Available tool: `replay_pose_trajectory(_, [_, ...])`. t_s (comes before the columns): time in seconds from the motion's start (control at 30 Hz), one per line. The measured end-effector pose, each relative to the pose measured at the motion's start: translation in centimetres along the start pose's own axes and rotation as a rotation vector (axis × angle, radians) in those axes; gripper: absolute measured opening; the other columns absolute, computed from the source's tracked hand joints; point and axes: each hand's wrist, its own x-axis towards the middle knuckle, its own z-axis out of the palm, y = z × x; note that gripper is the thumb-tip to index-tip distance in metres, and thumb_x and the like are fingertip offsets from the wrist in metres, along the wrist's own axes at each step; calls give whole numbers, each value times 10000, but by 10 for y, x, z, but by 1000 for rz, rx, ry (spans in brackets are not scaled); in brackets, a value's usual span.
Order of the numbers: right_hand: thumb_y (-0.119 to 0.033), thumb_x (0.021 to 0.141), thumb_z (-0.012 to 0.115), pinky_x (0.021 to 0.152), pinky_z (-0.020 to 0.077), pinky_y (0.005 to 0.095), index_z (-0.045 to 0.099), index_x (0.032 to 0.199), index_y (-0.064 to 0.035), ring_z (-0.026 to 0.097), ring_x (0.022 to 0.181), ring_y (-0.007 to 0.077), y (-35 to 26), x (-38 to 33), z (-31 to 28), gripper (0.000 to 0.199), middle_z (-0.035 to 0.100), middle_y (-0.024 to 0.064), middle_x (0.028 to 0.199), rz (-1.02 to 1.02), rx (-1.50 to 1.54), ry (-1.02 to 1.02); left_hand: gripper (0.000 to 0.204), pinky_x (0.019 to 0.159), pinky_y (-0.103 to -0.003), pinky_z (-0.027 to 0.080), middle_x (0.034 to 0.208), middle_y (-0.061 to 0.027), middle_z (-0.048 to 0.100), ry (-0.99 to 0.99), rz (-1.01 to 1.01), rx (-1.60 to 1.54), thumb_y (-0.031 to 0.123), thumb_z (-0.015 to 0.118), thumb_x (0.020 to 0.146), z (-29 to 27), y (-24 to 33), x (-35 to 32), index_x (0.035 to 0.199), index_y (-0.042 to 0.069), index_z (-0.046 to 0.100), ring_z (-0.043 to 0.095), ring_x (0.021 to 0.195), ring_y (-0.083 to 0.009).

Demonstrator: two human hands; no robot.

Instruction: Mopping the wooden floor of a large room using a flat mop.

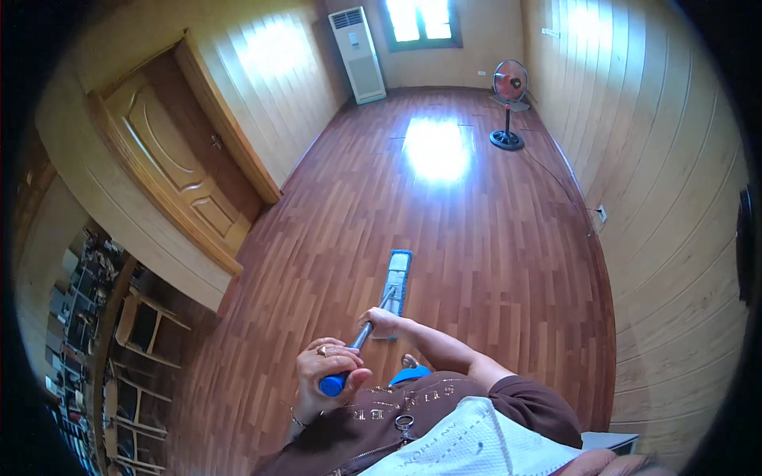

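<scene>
Left hand: the left hand (327, 366) is wrapped around the blue grip (332, 385) at the top end of the mop handle (367, 329), fingers curled over it; a ring shows on one finger and a thin bracelet on the wrist.
Right hand: the right hand (382, 320) is closed around the grey handle further down, nearer the mop head, with the forearm coming in from the lower right.
Mop: a flat mop with a long rectangular head (396, 281), pale grey with a blue-green edge, lying flat on the floor just ahead of the hands; the handle slants up from the head to the blue grip.
Floor: the wooden floor (492, 254) of reddish-brown boards, with a bright patch of sunlight (436, 149) well beyond the mop head.
Fan: a standing fan (509, 107) with a red grille and round black base, near the right wall at the far end of the room.
Air conditioner: a tall white floor unit (358, 54) in the far corner, beside the window (420, 21).
Door: a panelled wooden door (175, 159) in the left wall, shut.
Left edge: wooden chairs (147, 325) and what looks like a cluttered shelf, too warped by the lens to make out.
Clothing: a dark brown top (381, 420), with a white cloth (468, 444) over the chest at the bottom of the view.
</scene>
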Motion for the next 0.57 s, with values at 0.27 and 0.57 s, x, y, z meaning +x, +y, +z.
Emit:
replay_pose_trajectory(0.27, [-117,630,635,580,463,417,602,707,-73,588,642,351,60,-53,-58,95,606,159,672,176,-63,174,243,767,-356,508,695,-11,675,-216,280,-153,273,795,727,37,-38,66,686,107,623,687,721,-176])
replay_pose_trajectory(0.57, [-267,754,704,580,465,433,629,683,-42,618,633,357,21,-142,-126,248,580,220,654,519,-237,437,195,834,-385,486,803,-50,708,-502,485,-372,224,797,734,75,-46,131,785,101,654,700,843,-176])
